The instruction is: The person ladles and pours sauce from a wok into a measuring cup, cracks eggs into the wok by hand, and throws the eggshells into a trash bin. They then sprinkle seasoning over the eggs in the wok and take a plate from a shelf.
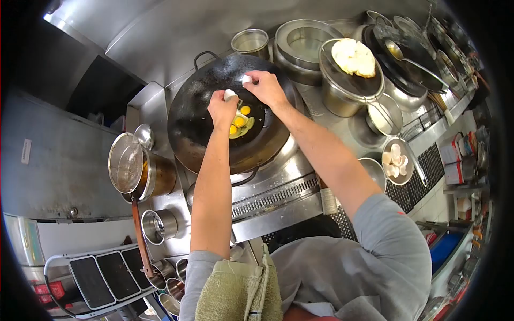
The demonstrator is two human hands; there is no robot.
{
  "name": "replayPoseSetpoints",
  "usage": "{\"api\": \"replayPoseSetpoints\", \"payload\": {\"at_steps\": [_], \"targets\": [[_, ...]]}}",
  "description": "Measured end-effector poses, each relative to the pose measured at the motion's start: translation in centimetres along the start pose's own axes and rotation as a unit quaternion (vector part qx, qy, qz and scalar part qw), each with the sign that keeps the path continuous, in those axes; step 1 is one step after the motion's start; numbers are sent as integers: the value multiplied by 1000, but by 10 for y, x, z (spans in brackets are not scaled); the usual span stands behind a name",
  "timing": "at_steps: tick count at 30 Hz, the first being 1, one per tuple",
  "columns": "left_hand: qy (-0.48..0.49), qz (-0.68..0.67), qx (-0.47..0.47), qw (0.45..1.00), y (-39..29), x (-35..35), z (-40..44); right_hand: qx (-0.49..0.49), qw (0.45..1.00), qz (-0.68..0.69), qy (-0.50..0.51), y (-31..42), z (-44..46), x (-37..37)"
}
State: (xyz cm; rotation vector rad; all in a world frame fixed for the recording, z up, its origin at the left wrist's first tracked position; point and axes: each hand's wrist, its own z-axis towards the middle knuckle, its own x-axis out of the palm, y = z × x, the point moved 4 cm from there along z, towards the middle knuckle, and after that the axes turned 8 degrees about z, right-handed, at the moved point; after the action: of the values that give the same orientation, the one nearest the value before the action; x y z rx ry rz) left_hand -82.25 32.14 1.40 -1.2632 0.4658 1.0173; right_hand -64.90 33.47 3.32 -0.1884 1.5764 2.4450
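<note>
Both hands are over a large black wok [187,125] with loop handles. My left hand [221,111] is closed on a white eggshell half [229,94]. My right hand [267,88], higher and to the right, pinches another white eggshell half [247,79]. Under and beside my left hand, raw eggs [239,122] lie in the wok, with several round yellow yolks showing and clear egg white around them. My left fingers hide part of the eggs.
Cooked egg [353,57] lies on a dark surface over a steel pot [340,100]. A bowl [405,177] of eggshells stands at right. A strainer [126,163] rests on a container at left. A ladle [420,65] lies across stacked pans. A step ladder [91,282] is lower left.
</note>
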Motion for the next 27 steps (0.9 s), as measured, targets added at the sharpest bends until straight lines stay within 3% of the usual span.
{"api": "replayPoseSetpoints", "payload": {"at_steps": [2,3,4,7,11,16,18,21,23,26,27], "targets": [[-8,-214,-99,972,8,8,-12,31,997,57,-49,-5,-14,-2],[-20,-296,-134,946,5,6,-14,103,979,169,-47,-5,-21,-5],[0,-369,-164,915,10,10,-13,166,945,279,-48,0,-27,-10],[91,-555,-190,804,15,15,-15,199,833,499,-130,20,-76,-39],[182,-582,-183,771,-68,-9,-73,193,795,552,-163,38,-174,-110],[328,-573,-103,744,-144,49,-171,257,795,432,-338,6,-323,-231],[384,-555,-113,729,-175,80,-223,251,805,372,-388,-12,-359,-288],[453,-448,-54,769,-227,116,-283,244,831,252,-432,-19,-366,-358],[491,-429,-7,758,-269,126,-311,257,850,209,-410,-31,-359,-391],[505,-396,29,766,-302,152,-329,269,920,34,-284,-46,-356,-426],[480,-361,39,799,-306,163,-329,272,920,37,-281,-50,-362,-437]]}}
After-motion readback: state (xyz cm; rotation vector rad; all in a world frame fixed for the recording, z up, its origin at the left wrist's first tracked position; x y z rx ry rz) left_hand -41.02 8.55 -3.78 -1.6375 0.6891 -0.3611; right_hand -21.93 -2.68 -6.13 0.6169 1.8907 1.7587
